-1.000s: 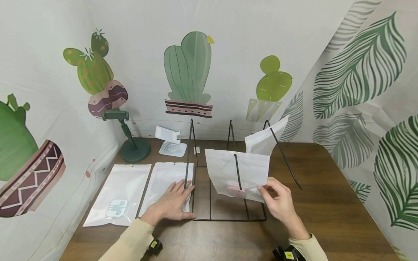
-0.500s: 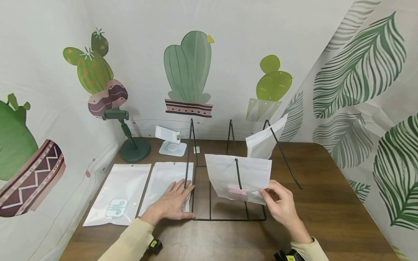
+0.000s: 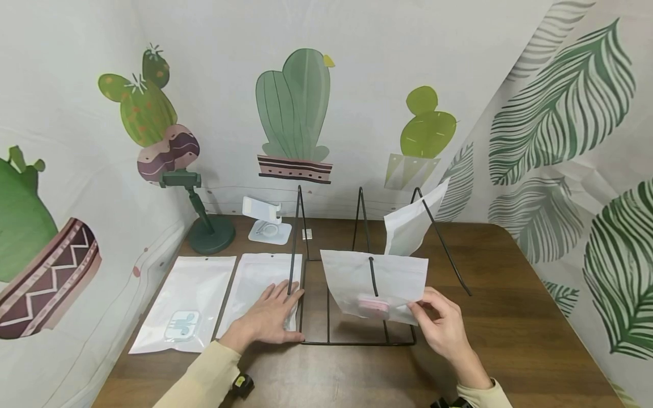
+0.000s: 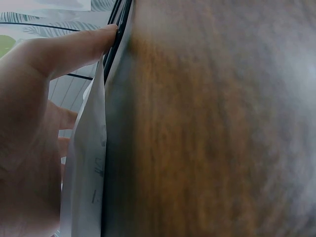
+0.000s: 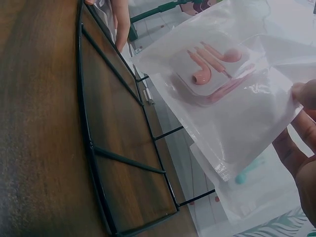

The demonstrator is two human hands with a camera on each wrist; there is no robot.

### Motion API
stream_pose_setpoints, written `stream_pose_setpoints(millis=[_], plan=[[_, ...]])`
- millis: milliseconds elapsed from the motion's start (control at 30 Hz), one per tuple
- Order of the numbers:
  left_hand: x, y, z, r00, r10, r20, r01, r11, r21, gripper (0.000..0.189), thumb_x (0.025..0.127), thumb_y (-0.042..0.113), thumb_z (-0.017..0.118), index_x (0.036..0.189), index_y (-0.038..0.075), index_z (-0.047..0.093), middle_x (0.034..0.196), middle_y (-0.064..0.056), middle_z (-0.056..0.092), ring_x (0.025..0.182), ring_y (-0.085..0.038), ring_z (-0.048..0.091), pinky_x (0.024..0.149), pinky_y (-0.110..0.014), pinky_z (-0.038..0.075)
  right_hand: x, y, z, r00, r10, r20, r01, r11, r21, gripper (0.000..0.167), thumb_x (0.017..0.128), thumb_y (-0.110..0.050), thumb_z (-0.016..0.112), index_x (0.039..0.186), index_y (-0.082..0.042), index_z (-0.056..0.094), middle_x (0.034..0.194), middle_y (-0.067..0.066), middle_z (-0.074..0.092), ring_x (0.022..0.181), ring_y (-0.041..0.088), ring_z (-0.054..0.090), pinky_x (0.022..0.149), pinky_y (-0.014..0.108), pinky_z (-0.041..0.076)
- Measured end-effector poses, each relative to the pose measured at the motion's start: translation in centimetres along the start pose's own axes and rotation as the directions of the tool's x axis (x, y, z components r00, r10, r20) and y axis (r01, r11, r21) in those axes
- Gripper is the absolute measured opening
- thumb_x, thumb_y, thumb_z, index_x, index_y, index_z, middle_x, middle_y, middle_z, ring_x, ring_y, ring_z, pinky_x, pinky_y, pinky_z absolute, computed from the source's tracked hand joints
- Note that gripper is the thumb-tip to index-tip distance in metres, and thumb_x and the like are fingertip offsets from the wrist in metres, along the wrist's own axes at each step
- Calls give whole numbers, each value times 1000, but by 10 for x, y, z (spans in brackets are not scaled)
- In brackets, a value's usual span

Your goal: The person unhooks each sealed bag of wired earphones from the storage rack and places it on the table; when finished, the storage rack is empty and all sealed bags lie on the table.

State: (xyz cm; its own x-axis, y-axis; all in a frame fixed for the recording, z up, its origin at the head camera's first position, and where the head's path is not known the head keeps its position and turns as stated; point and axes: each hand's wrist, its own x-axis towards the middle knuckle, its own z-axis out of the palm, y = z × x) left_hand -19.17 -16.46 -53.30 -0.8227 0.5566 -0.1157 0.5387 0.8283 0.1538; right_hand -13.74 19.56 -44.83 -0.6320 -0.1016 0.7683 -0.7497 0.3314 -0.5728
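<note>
A black wire rack (image 3: pixel 357 343) with three slanted prongs stands on the wooden table. On its middle prong (image 3: pixel 374 277) hangs a white zip pouch (image 3: pixel 342 277); the right wrist view shows pink earphones (image 5: pixel 201 74) in a case inside it. My right hand (image 3: pixel 442 326) pinches the pouch's lower right edge between thumb and fingers. My left hand (image 3: pixel 270 316) lies with fingers spread over a second white pouch (image 3: pixel 255 275) and the rack's left side. Its thumb (image 4: pixel 84 47) touches the black frame in the left wrist view.
Another pouch (image 3: pixel 415 224) hangs on the right prong. At the far left lies a pouch (image 3: pixel 196 289) with blue earphones. Behind stand a green stand (image 3: pixel 209 232) and a small white phone stand (image 3: pixel 267 221). A patterned cloth wall (image 3: pixel 367 113) closes off the back.
The pouch on the middle prong has slid forward and down along it, with my right hand moving slightly the same way. My left hand has stayed in place.
</note>
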Motion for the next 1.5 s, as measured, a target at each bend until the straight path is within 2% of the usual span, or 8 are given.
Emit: stream_pose_setpoints(millis=[333,500,600,733,833,1000,1200,1500], plan=[[0,0,1,1000,-1,-4,1,1000,5,106,75,77,59,153,11,29,160,-13,25,148,-34,19,120,-54,16,-2,-4,-1,1000,-25,9,25,999,32,48,55,36,62,87,1,67,85,8,67,76,3,59,67,11,51],[0,0,1,1000,-5,3,5,1000,2,106,75,77,59,153,12,29,161,-13,24,149,-33,18,120,-54,15,-5,-4,-3,999,-40,22,38,997,63,17,78,17,68,89,4,66,91,5,68,76,7,61,68,11,52],[0,0,1,1000,-7,4,7,1000,5,106,75,77,59,153,12,29,161,-13,24,149,-33,18,120,-55,15,-10,2,-3,999,-47,20,45,996,83,4,87,3,68,90,5,66,95,3,68,76,9,61,69,11,52],[0,0,1,1000,-6,3,6,1000,1,106,75,76,60,153,11,29,160,-13,25,148,-34,19,120,-55,16,-19,16,-5,998,-59,19,57,993,104,5,86,5,69,91,5,67,94,5,68,79,8,60,71,11,52],[0,1,1,1000,-6,5,6,1000,-3,106,75,76,60,153,11,29,160,-13,25,148,-35,19,120,-55,16,-24,23,-6,998,-64,24,61,991,122,13,81,13,69,91,5,67,96,4,68,84,4,61,73,10,52],[0,0,1,1000,-7,3,7,1000,3,106,75,76,59,153,11,29,161,-13,24,148,-35,19,120,-54,15,-25,21,-7,997,-76,32,69,984,164,26,73,25,66,92,8,66,104,1,69,92,1,62,76,11,52],[0,1,-1,1000,-9,3,9,1000,0,106,75,77,59,153,12,29,161,-13,24,149,-34,18,120,-54,16,-23,13,-8,992,-116,40,106,973,207,17,81,17,66,96,9,66,113,3,68,101,5,62,81,11,52],[-1,1,-1,1000,-3,-6,3,1000,-4,106,75,76,60,153,10,30,160,-14,25,148,-35,20,119,-55,16,-28,16,-11,988,-148,51,131,960,247,15,87,9,65,102,7,68,117,6,68,106,9,62,86,13,51]])
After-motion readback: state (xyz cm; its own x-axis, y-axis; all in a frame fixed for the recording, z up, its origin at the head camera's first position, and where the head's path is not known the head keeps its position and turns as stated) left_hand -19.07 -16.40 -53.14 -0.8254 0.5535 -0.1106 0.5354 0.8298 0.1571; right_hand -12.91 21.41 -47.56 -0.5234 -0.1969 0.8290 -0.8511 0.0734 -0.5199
